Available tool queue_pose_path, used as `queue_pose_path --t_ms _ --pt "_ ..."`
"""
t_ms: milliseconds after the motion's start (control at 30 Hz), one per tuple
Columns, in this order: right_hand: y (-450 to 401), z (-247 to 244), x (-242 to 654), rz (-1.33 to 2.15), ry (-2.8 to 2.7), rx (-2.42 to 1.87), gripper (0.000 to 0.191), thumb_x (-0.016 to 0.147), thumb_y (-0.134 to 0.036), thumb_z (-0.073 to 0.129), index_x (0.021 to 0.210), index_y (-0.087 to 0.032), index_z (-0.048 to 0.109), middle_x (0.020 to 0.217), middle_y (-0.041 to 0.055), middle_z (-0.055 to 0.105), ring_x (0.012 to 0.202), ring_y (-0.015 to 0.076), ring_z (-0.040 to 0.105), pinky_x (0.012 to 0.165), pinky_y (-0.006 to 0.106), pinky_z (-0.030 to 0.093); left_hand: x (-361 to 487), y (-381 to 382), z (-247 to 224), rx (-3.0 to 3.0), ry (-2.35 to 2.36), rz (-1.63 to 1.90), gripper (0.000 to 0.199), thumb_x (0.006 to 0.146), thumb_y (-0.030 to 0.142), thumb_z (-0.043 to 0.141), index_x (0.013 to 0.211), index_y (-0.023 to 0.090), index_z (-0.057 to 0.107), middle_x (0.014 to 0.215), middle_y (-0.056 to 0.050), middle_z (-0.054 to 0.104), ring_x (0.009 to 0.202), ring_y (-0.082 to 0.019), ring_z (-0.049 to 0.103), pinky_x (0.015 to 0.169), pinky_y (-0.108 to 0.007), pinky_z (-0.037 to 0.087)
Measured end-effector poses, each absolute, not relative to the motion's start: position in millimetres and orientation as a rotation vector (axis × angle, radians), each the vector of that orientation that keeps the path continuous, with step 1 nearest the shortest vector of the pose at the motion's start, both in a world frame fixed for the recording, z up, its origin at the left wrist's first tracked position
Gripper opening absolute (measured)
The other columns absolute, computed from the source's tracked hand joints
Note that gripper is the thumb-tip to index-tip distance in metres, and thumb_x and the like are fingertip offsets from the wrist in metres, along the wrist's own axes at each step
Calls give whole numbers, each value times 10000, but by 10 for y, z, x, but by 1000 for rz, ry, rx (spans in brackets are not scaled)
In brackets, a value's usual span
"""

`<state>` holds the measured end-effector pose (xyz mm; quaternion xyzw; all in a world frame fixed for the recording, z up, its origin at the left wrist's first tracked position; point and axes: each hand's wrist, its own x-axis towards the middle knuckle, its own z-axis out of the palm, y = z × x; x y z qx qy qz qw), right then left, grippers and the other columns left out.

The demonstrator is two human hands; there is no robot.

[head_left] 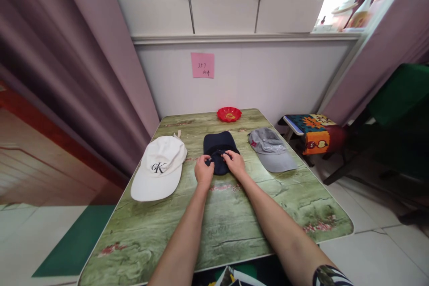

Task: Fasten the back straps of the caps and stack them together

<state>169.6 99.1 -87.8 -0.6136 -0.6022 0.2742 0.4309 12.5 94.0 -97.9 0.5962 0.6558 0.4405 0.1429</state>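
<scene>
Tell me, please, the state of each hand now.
Left hand: closed, fingers pinching the dark cap.
Right hand: closed, fingers pinching the same cap.

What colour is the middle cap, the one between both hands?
The middle cap is dark navy blue, seen best in the head view.

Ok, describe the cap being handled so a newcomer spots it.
On the green wood-patterned table, look between the white baseball cap and the gray baseball cap. There lies the navy baseball cap, held by the left hand and right hand. Unlike its neighbours, it is dark and its brim points toward the wall.
</scene>
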Motion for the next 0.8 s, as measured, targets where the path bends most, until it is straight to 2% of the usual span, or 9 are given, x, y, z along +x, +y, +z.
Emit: queue_pose_path --t_ms 200,367,500,667,800 --pt "928 -860 1668 624 -1528 -1544 361 923 -483 445 1039 -295 731 723 -12 723 673 173 644 623 238 426 95 954 -1000 1776 1822 1382 199 714 136 594 896 200 640 896 -51 651 860 -216 614 838 -347 474" --pt "912 -898 1665 640 -1466 -1373 327 897 -472 516 1065 -294 733 879 15 750 763 195 667 709 269 481 66 916 -984 1821 1693 1438 188 722 174 622 906 209 644 907 -63 649 877 -245 611 848 -389 476" --pt "898 -889 1679 671 -1403 -1314 319 904 -435 506 1024 -242 730 712 15 707 664 187 647 680 279 492 74 899 -968 1803 1636 1411 287 674 150 650 952 221 643 924 -54 649 876 -248 608 844 -396 479" --pt "827 -825 1659 553 -1464 -1176 227 883 -337 528 892 -206 712 856 61 721 836 205 658 815 300 489 71 881 -947 1618 1503 1413 324 705 124 588 1016 211 616 952 -40 677 899 -208 637 847 -346 482" --pt "822 -835 1615 715 -1432 -1139 247 911 -353 495 925 -209 695 810 39 715 792 190 652 786 289 496 73 866 -894 1454 1360 1423 344 744 203 636 1082 187 578 963 -52 684 848 -177 647 725 -273 486"
